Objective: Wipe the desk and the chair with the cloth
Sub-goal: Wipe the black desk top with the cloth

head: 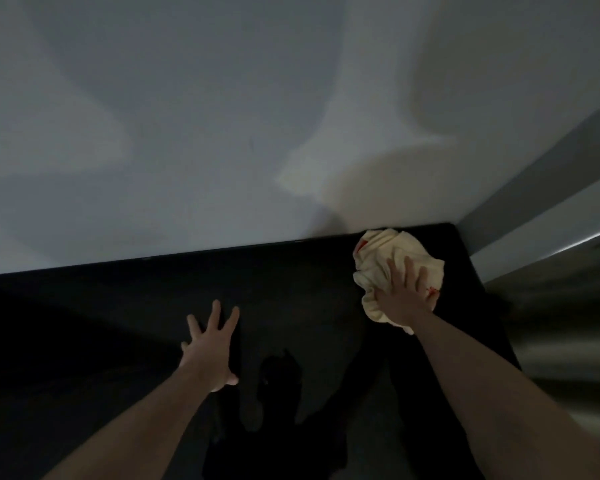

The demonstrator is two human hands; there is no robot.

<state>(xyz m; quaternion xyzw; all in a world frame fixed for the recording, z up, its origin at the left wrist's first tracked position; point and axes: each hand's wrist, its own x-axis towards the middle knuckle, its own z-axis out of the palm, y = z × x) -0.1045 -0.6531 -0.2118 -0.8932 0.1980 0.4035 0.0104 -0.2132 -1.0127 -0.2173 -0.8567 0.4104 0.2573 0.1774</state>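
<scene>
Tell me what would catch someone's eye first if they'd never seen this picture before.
The pale crumpled cloth stands out most, bright against the dark desk in its far right corner by the wall. The right hand presses flat on the cloth, while the left hand lies spread, fingers open, on the bare desk nearer the middle.

My left hand (211,348) lies flat with fingers spread, arm stretched forward; my right hand (406,295) presses palm-down, fingers splayed, arm fully extended.
</scene>
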